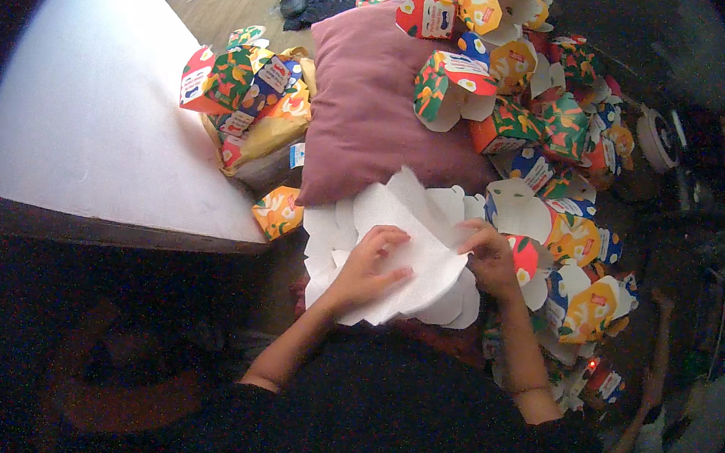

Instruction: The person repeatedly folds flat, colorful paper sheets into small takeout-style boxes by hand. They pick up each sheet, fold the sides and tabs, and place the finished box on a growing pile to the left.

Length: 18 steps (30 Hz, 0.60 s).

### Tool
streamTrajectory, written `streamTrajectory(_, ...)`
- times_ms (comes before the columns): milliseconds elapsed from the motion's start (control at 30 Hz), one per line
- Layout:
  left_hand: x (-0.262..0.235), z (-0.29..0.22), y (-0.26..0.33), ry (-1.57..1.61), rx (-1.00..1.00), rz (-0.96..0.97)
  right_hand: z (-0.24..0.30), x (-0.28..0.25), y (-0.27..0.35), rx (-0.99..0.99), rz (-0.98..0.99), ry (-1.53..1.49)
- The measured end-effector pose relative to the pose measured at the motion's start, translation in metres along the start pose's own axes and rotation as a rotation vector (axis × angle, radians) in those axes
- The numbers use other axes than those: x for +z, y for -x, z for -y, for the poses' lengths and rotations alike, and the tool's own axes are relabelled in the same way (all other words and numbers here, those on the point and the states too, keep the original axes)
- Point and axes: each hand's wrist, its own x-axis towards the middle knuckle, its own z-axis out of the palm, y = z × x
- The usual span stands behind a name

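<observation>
Your left hand (374, 266) lies half open with curved fingers over a white sheet (420, 262), gripping nothing. Your right hand (491, 253) is nearly closed, pinching the sheet's right edge. Under both hands spread more white pieces (321, 233). Beyond your hands lies a mauve cushion (382, 99); colourful boxes (575, 238) crowd to the right of your right hand.

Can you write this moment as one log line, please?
left hand: over white sheet; right hand: at sheet's right edge; under sheet: white flat pieces; ahead: mauve cushion; both sides: colourful boxes
</observation>
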Motion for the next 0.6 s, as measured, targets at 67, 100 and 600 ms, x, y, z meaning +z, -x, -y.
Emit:
streamTrajectory(67, 0.002, -0.012, 0.002, 0.374, -0.098, -0.059, 0.016, 0.016, -0.002, -0.010, -0.052, -0.188)
streamTrajectory(100, 0.003, -0.020, 0.003, 0.496, -0.075, -0.097, 0.024, 0.026, -0.001, -0.010, -0.075, -0.254)
streamTrajectory(600, 0.000, -0.150, 0.046, -0.244, 0.194, 0.024, 0.068, 0.057, -0.011, -0.036, -0.128, 0.502)
